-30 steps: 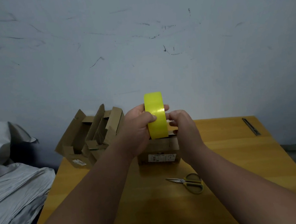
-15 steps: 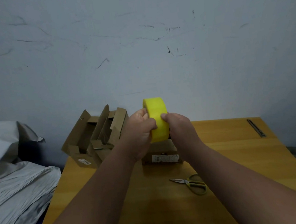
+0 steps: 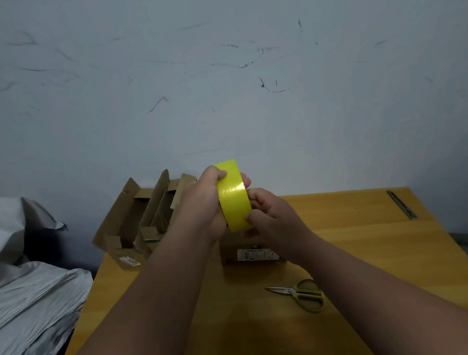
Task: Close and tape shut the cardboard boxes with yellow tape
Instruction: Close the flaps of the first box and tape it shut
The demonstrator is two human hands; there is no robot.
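Note:
I hold a roll of yellow tape (image 3: pixel 233 194) upright above the table. My left hand (image 3: pixel 201 206) grips the roll from the left, fingers wrapped over its top edge. My right hand (image 3: pixel 271 216) pinches the roll's lower right edge with fingers and thumb. Under my hands sits a small cardboard box (image 3: pixel 252 255) with a white label on its near side; its top is hidden by my hands. Two cardboard boxes (image 3: pixel 144 218) with flaps standing open sit at the table's far left corner.
Yellow-handled scissors (image 3: pixel 303 294) lie on the wooden table (image 3: pixel 364 250) right of centre, near my right forearm. A thin metal strip (image 3: pixel 401 203) lies at the far right. Crumpled grey plastic sheets (image 3: pixel 23 300) are piled left of the table. A scuffed wall stands behind.
The roll has tilted and turned in my hands. My right hand has slid from the roll's middle down to its lower edge. My left hand keeps its grip.

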